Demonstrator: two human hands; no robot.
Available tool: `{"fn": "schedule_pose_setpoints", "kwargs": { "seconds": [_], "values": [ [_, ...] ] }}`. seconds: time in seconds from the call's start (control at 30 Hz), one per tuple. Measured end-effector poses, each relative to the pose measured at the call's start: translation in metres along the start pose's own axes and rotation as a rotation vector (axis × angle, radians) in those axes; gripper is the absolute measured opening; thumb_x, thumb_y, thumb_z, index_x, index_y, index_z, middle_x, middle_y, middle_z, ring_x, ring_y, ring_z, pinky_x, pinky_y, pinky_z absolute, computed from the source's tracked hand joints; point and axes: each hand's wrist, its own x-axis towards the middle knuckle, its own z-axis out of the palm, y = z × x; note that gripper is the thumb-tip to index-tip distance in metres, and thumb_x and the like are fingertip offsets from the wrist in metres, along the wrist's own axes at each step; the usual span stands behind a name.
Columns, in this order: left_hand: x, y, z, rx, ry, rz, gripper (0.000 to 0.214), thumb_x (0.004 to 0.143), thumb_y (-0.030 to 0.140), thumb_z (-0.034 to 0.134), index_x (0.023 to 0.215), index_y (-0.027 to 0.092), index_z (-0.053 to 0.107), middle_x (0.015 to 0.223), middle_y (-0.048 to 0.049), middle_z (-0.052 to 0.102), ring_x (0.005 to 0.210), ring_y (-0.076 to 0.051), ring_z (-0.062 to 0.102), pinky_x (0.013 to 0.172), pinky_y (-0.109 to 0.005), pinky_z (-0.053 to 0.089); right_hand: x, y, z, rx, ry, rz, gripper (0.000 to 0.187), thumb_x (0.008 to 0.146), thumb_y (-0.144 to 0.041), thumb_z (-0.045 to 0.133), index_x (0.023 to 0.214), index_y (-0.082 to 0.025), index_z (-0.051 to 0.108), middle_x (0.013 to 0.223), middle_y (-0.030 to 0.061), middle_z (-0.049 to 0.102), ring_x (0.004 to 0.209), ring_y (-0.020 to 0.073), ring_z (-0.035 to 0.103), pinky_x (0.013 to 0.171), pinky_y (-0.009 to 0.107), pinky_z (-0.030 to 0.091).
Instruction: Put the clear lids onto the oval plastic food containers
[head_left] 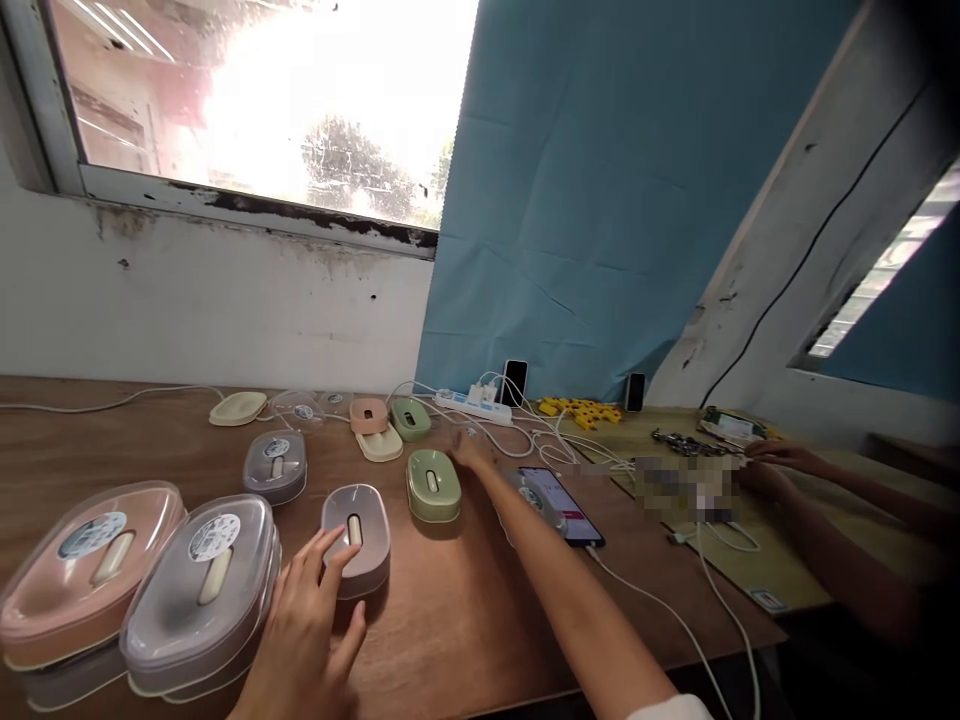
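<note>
My left hand (311,610) has its fingers spread, with the fingertips resting on a small greyish lidded box (373,520) that has a cream handle. Stretched forward past a small green lidded box (444,495) is my right hand (471,455). It is close to a clear lid (470,432) with a round sticker; its fingers are small and partly hidden, so I cannot tell whether they grip it. Left of my left hand stand a large grey lidded box (184,620) and a large pink lidded box (67,600), both under clear covers.
Behind are a grey box (289,470), a pink piece (369,414), a green piece (410,420), a cream tray (238,408) and a power strip (476,407) with cables. A phone (562,510) lies right of my arm. Another person's hands (772,465) work at the far right.
</note>
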Motion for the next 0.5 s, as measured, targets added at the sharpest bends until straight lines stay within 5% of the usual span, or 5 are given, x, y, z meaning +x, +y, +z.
{"fn": "schedule_pose_setpoints", "kwargs": {
  "seconds": [0.27,0.37,0.5],
  "values": [
    [-0.009,-0.017,0.016,-0.002,-0.099,0.038,0.024,0.082,0.026,0.051,0.105,0.027,0.06,0.119,-0.0045,0.061,0.12,-0.027,0.049,0.088,-0.044,0.051,-0.019,-0.017,-0.037,0.111,0.204,-0.03,0.041,0.09,-0.038,0.04,0.121,-0.017,0.056,0.125,0.0163,0.051,0.111,0.0304,0.05,0.092,0.042,0.035],
    [-0.011,-0.016,0.016,-0.025,-0.098,0.038,0.027,0.083,0.027,0.051,0.109,0.028,0.057,0.113,-0.0037,0.064,0.11,-0.025,0.056,0.085,-0.042,0.052,-0.068,-0.034,-0.045,0.172,0.274,-0.194,0.038,0.091,-0.04,0.037,0.122,-0.026,0.055,0.123,0.0065,0.054,0.107,0.0239,0.05,0.091,0.036,0.034],
    [-0.01,-0.014,0.015,-0.076,-0.042,-0.011,0.041,0.083,0.028,0.052,0.123,0.024,0.045,0.119,-0.0083,0.06,0.104,-0.024,0.059,0.084,-0.04,0.052,-0.157,-0.049,-0.029,0.252,0.386,-0.559,0.034,0.088,-0.039,0.047,0.119,-0.031,0.058,0.123,0.004,0.055,0.097,0.026,0.048,0.083,0.042,0.038]
  ]
}}
